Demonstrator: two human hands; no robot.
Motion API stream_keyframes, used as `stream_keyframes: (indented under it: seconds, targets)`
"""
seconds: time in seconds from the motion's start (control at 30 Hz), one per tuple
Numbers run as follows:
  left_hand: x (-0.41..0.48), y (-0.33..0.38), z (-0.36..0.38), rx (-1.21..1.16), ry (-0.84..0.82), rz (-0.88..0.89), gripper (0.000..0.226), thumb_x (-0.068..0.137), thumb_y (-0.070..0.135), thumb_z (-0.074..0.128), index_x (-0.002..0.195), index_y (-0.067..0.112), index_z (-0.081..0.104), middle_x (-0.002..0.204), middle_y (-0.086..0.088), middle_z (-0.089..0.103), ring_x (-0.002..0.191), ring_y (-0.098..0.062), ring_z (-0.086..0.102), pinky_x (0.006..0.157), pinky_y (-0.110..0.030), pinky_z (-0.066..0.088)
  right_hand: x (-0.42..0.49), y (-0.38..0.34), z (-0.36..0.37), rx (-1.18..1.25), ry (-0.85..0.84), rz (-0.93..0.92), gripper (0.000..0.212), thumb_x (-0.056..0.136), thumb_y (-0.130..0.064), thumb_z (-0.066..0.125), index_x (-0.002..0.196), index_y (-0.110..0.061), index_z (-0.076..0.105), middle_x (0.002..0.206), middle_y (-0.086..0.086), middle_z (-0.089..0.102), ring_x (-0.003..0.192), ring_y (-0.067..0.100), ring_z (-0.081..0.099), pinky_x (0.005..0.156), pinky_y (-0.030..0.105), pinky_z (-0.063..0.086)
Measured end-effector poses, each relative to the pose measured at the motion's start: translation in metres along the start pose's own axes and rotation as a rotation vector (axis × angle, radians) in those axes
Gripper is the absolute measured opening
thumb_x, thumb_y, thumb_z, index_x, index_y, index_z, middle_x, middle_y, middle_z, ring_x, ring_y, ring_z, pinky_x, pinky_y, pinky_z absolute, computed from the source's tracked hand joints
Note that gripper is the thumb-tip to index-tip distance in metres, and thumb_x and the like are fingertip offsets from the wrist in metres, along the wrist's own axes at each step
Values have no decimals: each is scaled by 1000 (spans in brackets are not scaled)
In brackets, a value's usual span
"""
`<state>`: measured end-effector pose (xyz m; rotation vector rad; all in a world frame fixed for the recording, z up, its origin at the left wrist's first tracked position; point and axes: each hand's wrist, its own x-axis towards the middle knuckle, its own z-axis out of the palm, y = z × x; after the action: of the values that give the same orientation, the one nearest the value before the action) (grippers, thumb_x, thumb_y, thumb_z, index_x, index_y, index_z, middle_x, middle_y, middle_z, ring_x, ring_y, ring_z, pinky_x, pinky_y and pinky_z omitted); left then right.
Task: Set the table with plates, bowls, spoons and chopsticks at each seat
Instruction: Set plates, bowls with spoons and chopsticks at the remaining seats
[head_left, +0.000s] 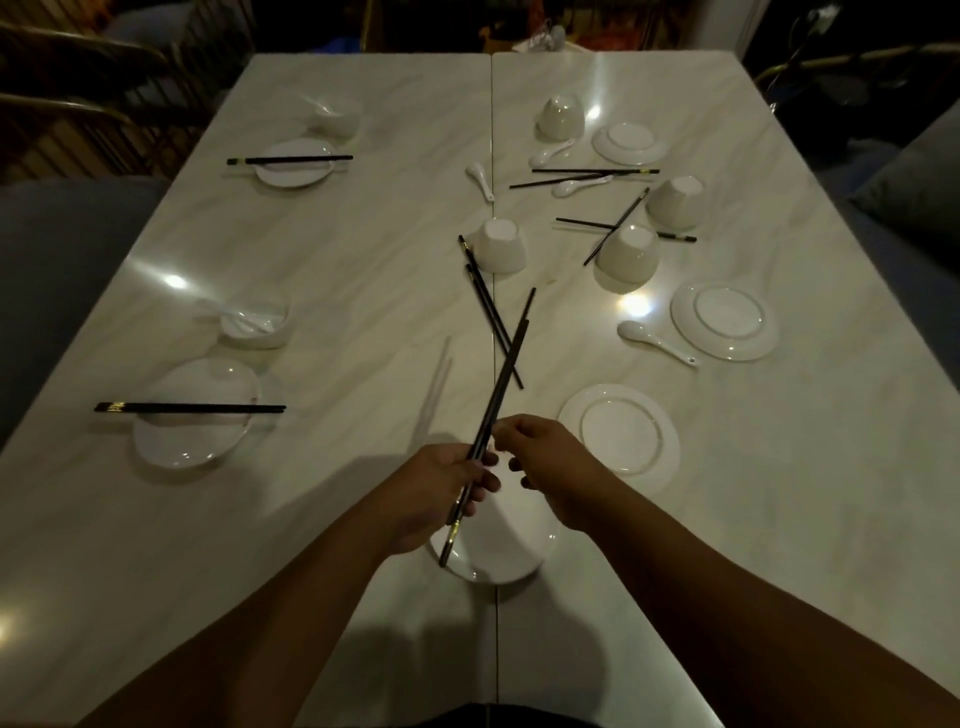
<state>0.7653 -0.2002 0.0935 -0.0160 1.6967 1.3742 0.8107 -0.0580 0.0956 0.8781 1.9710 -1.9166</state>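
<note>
Black chopsticks (505, 371) sit clamped in the left grip (441, 491) above the six-o'clock plate (511, 545), right grip (553, 467) curled beside them, hold unclear; next probably means laying them level across it.

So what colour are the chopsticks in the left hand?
Black chopsticks, gold-banded near the end; head view.

**What the view keeps back**

The left grip (441, 493) covers the middle of the held chopsticks (495, 405), and the two together hide part of the nearest plate (514, 551). The fingertips of the right grip (550, 467) are blurred just beside the sticks, so contact cannot be told. Both forearms and the near edge of the counter (208, 545) run off the bottom of the frame. The far-left bowl (335, 117) is smeared and dim, its contents unclear. The gold marks on the near-left chopsticks (187, 408) are too small to read
</note>
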Motion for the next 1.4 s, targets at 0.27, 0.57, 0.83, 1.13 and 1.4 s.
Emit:
stream_keyframes:
  seconds: [0.27, 0.57, 0.83, 1.13, 1.4]
  targets:
    - [-29, -48, 15, -66, -132, -130, 27, 100, 18, 38, 116, 5, 55, 92, -14, 69, 79, -21, 68, 74, -32, 55, -20, 48, 6, 52, 0, 122, 11, 91, -21, 57, 89, -11, 63, 93, 8, 67, 75, 17, 57, 68, 28, 48]
    - [-44, -117, 4, 61, -37, -281, 21, 100, 27, 38, 107, 14, 52, 91, -8, 73, 74, -18, 65, 65, -27, 48, -28, 102, 7, -206, 96, 201, 11, 90, -15, 58, 92, -5, 63, 91, 17, 68, 74, 24, 67, 59, 28, 56]
    - [-27, -148, 15, -128, -57, -350, 20, 97, 15, 38, 82, 14, 51, 63, -1, 53, 45, -11, 45, 44, -13, 35, -2, 99, 18, -339, 74, 199, 14, 92, -13, 58, 98, -2, 64, 84, 10, 64, 65, 16, 62, 54, 25, 52]
    - [-12, -157, 23, 68, 137, -264, 13, 97, 21, 45, 99, 11, 53, 78, -11, 57, 64, -21, 54, 58, -29, 44, 20, 98, 26, -445, 34, 209, 24, 92, -15, 56, 101, 5, 66, 89, 20, 69, 69, 25, 63, 74, 40, 58]
    - [-8, -152, 29, 50, 150, -218, 17, 94, 19, 52, 82, 12, 61, 72, -9, 62, 62, -22, 60, 58, -30, 52, 24, 96, 29, -442, 18, 209, 23, 94, -16, 55, 100, 3, 67, 97, 22, 69, 87, 35, 68, 85, 44, 56]
